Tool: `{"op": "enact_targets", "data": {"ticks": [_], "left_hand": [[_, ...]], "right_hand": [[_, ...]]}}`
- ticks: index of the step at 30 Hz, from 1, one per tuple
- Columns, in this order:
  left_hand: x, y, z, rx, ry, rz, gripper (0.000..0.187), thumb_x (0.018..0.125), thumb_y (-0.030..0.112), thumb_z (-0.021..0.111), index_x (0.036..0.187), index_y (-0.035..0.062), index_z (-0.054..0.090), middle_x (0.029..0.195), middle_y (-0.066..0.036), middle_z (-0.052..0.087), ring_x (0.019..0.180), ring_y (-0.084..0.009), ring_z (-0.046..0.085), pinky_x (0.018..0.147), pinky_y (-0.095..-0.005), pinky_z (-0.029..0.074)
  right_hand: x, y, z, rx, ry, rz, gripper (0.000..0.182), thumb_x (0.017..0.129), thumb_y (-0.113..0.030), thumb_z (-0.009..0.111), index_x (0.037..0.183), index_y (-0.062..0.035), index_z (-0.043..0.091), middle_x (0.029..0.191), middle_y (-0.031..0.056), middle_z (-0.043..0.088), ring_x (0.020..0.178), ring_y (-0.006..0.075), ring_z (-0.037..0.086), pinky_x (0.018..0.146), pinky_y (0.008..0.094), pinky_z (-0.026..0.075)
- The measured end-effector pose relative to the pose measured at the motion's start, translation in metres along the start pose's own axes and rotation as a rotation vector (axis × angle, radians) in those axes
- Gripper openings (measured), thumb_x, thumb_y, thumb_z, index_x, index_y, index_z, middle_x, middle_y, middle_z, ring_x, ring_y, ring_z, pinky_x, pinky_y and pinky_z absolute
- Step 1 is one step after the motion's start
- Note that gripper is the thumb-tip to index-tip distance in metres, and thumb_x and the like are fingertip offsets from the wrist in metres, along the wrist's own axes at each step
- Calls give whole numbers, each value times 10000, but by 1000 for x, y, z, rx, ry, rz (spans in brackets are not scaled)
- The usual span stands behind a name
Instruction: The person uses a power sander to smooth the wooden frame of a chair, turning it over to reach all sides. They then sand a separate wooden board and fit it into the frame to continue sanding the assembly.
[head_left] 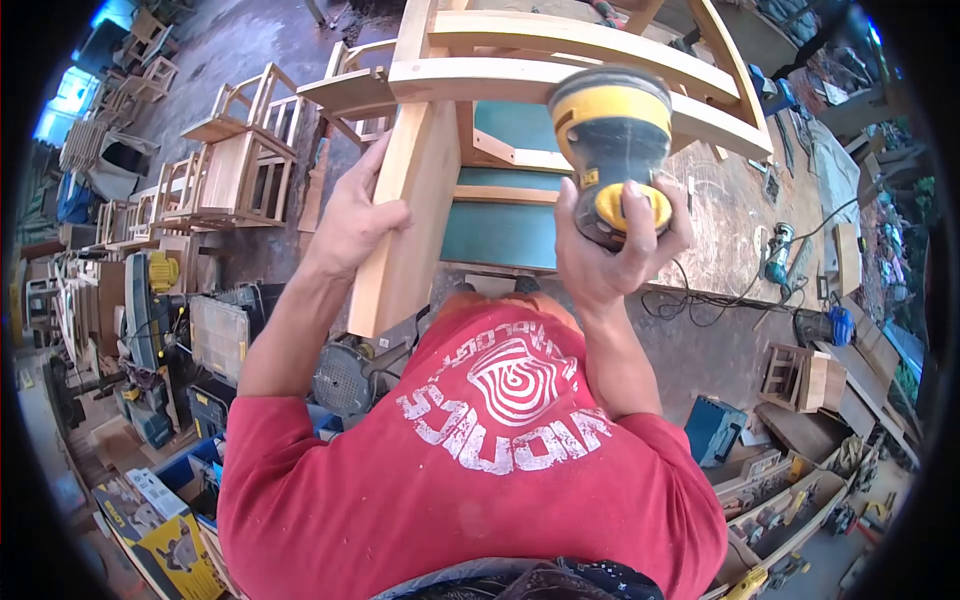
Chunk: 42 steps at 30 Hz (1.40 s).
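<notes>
Your right hand [610, 245] clenches around a yellow-and-black round-bodied power sander [610, 150], pressing it against a curved rail of the pale unfinished wooden chair frame [560, 60] in front of you. Your left hand [350, 220] wraps its fingers [385, 215] over the edge of the frame's broad flat wooden leg [405, 220], bracing it. A teal panel [500, 230] shows behind the frame. More bare wooden chairs [240, 160] stand to your left on the workshop floor.

Your sander [612, 150] is yellow and black; chair frame [560, 60] pale wood; shirt [480, 470] red, white print.
</notes>
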<state>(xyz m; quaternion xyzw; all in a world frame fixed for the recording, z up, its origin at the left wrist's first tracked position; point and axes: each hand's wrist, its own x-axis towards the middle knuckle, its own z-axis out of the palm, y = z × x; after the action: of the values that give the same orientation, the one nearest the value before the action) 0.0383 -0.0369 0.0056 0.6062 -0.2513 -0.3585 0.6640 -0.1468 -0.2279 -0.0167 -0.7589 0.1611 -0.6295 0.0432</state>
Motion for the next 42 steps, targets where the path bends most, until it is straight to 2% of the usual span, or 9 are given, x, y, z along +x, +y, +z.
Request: {"op": "enact_targets", "data": {"ticks": [5, 15, 20, 23, 28, 29, 32, 34, 42], "left_hand": [[8, -2, 30, -20, 61, 37, 920, 690, -25, 680, 1556, -71, 374, 1344, -151, 599, 1159, -199, 597, 969, -290, 498], [21, -35, 48, -185, 136, 233, 857, 839, 91, 675, 1557, -123, 260, 1504, -280, 465, 1400, -319, 482, 1161, -376, 386], [21, -45, 47, -2, 128, 308, 875, 847, 8, 659, 1596, -90, 215, 1504, -227, 465, 1341, -248, 506, 1081, -331, 439], [23, -45, 47, -130, 91, 266, 883, 815, 102, 675, 1554, -123, 247, 1576, -320, 331, 1511, -409, 304, 1254, -421, 245], [24, -53, 52, -194, 100, 285, 859, 817, 101, 670, 1559, -85, 278, 1587, -288, 326, 1523, -407, 272, 1261, -438, 231], [24, -52, 53, -201, 99, 285, 859, 817, 101, 670, 1559, -85, 278, 1587, -288, 326, 1523, -407, 272, 1261, -438, 231], [24, -51, 54, -168, 130, 322, 829, 821, 107, 668, 1552, -55, 313, 1577, -278, 343, 1521, -407, 268, 1260, -444, 230], [23, -52, 52, -133, 158, 344, 796, 821, 11, 653, 1554, -21, 344, 1551, -221, 399, 1468, -299, 379, 1213, -377, 316], [19, -52, 53, -165, 173, 348, 739, 790, 18, 652, 1493, 15, 424, 1521, -229, 412, 1487, -371, 333, 1247, -426, 246]], "right_hand": [[14, -16, 25, 22, -28, -101, 727, 627, -72, 930, 1271, -249, 644, 1248, 164, 568, 1080, 317, 530, 864, 417, 422], [39, -33, 40, -93, -250, -429, 671, 602, -120, 925, 1202, -305, 689, 1255, 141, 581, 1076, 318, 549, 882, 423, 443], [58, -41, 33, -188, -367, -562, 727, 621, -113, 964, 1253, -247, 631, 1263, 159, 575, 1101, 327, 559, 897, 444, 425], [65, -49, 35, -191, -411, -630, 696, 623, -118, 963, 1234, -269, 666, 1264, 145, 575, 1102, 313, 558, 896, 434, 422], [74, -61, 39, -212, -465, -744, 652, 621, -135, 953, 1202, -302, 709, 1264, 124, 578, 1080, 310, 539, 893, 418, 437], [74, -66, 41, -201, -470, -744, 544, 660, -87, 814, 1135, -341, 743, 1254, 121, 591, 1042, 300, 496, 854, 365, 454], [77, -70, 42, -225, -506, -810, 533, 658, -92, 815, 1130, -331, 744, 1255, 127, 590, 1045, 302, 498, 856, 365, 455], [77, -65, 41, -220, -501, -818, 527, 657, -83, 810, 1121, -324, 745, 1265, 130, 584, 1050, 305, 501, 859, 371, 454], [75, -78, 44, -249, -521, -807, 508, 641, -73, 804, 1091, -305, 759, 1278, 118, 569, 1057, 303, 491, 855, 391, 455]]}}
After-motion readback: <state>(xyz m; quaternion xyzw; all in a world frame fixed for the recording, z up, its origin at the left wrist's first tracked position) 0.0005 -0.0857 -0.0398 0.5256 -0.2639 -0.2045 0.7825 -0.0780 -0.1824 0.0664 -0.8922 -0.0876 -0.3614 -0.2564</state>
